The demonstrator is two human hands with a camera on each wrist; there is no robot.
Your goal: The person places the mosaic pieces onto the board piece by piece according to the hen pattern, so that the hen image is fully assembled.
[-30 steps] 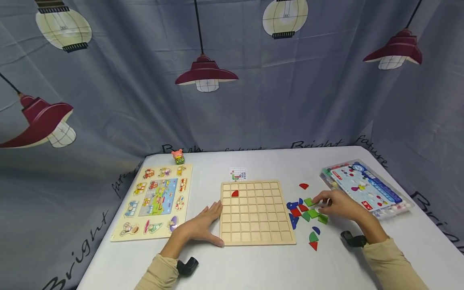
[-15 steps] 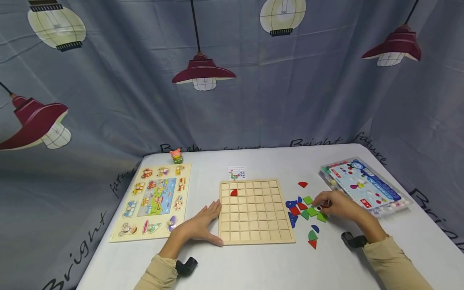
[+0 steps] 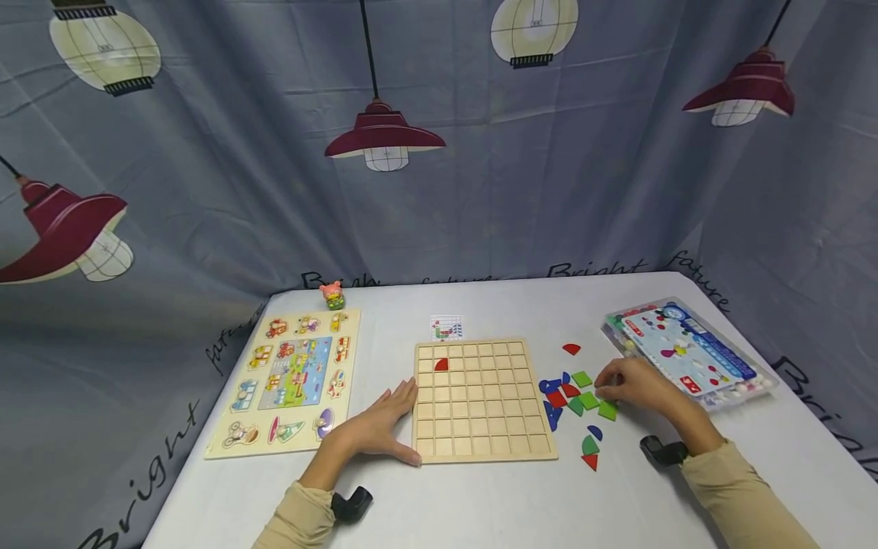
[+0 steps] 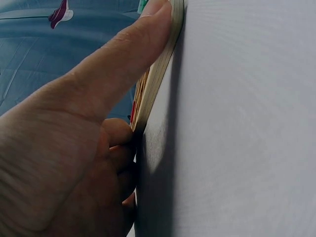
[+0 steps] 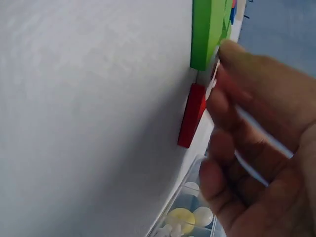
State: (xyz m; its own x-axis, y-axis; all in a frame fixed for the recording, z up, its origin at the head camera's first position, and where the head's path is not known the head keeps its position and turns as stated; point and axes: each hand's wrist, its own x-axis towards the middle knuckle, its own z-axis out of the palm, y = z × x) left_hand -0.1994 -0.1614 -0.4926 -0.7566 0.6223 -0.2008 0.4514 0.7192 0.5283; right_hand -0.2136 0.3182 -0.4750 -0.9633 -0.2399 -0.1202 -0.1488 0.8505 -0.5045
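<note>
In the head view a square wooden grid board (image 3: 480,404) lies on the table, one red quarter-circle piece (image 3: 442,364) in its upper left. My left hand (image 3: 373,427) lies with spread fingers along the board's left edge; its thumb (image 4: 123,54) touches the edge in the left wrist view. At the right, my right hand (image 3: 634,385) is bent over the loose pieces, thumb and fingers pinching a small white piece (image 3: 599,393), mostly hidden. Close by lie green square tiles (image 3: 607,410) and, in the right wrist view, a red piece (image 5: 192,116).
More red, blue and green pieces (image 3: 554,414) lie right of the board. A clear bead box (image 3: 689,354) stands behind the right hand. At the left are a picture puzzle board (image 3: 284,385) and a pink-topped figurine (image 3: 333,295). A pattern card (image 3: 447,328) lies behind the grid board.
The right hand stays over the green tiles, shifting slightly right; the black-dotted white piece seen at its fingertips is now mostly covered. The left hand keeps its place at the board.
</note>
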